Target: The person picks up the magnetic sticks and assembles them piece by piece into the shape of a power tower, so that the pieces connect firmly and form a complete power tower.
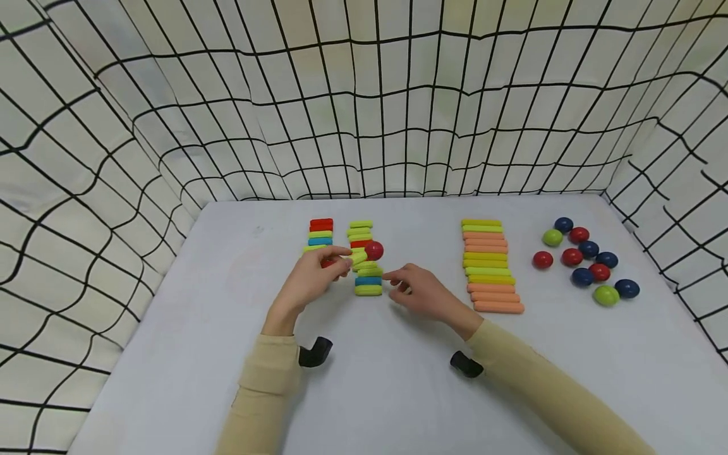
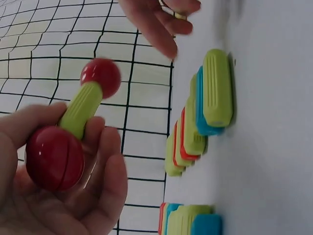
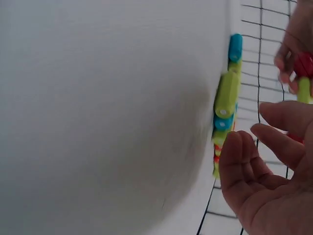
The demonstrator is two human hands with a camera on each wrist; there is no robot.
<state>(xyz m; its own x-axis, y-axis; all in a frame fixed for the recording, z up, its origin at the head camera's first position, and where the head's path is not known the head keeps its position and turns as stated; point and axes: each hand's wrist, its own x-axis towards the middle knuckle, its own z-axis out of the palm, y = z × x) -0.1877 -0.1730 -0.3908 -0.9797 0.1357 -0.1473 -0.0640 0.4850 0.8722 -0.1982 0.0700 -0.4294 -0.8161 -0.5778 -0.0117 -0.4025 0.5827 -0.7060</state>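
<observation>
Lime green, the held stick [image 2: 78, 112] sits pinched in the fingers of the left hand [image 1: 307, 278], a red ball [image 2: 100, 77] on its far end and a second red ball [image 2: 55, 157] on its near end, over the palm. Its long axis runs out from those fingers toward the side of the right hand [image 1: 425, 292]. The left hand is the nearer, since it holds the piece; the far ball is a little ahead and to the left of the right fingertips, apart from them. Those right fingers are loosely bent, holding nothing, just beside the middle row [image 1: 368, 291] of sticks; I can't tell whether they touch it.

Counting from where I stand: one stick and two balls at the left fingers. Right of the right fingers lie about twelve long sticks [image 1: 488, 256], six orange, the others yellow or green. Farther right are eleven loose balls [image 1: 572, 256]: five blue, four red, two green. The left row [image 1: 320, 241] runs partly behind the left fingers, so neither short row counts surely.
</observation>
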